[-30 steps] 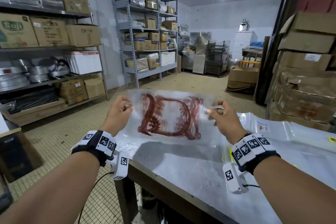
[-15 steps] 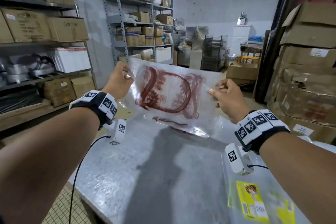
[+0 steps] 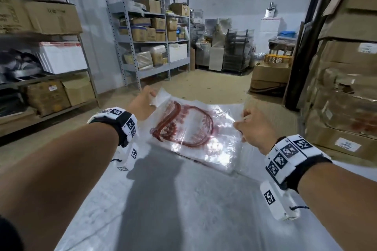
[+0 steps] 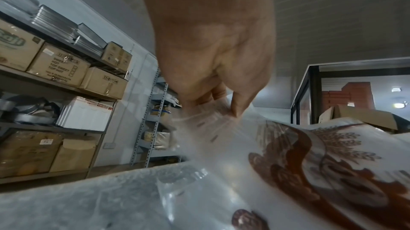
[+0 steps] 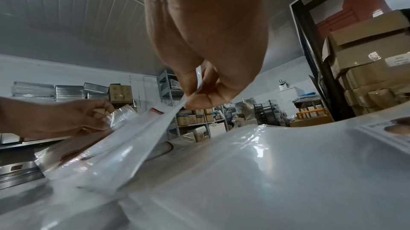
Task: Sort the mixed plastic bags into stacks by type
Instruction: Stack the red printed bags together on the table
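Observation:
A clear plastic bag with a dark red printed emblem (image 3: 189,126) lies nearly flat over a stack of like bags at the far end of the steel table (image 3: 183,199). My left hand (image 3: 142,104) pinches its far left corner, seen close in the left wrist view (image 4: 221,111). My right hand (image 3: 247,126) pinches the bag's right edge between thumb and fingers (image 5: 195,93). The bag (image 5: 124,151) stretches between both hands, sagging onto the pile. The printed emblem (image 4: 310,163) shows large in the left wrist view.
More clear bags (image 5: 277,163) lie on the table under my right hand. Metal shelving with cartons (image 3: 146,32) stands at left and back. Stacked cardboard boxes (image 3: 346,87) rise close on the right beside a dark post (image 3: 302,51).
Both hands have lowered the printed bag from upright in front of me to almost flat on the stack at the table's far end. My head has turned toward that end.

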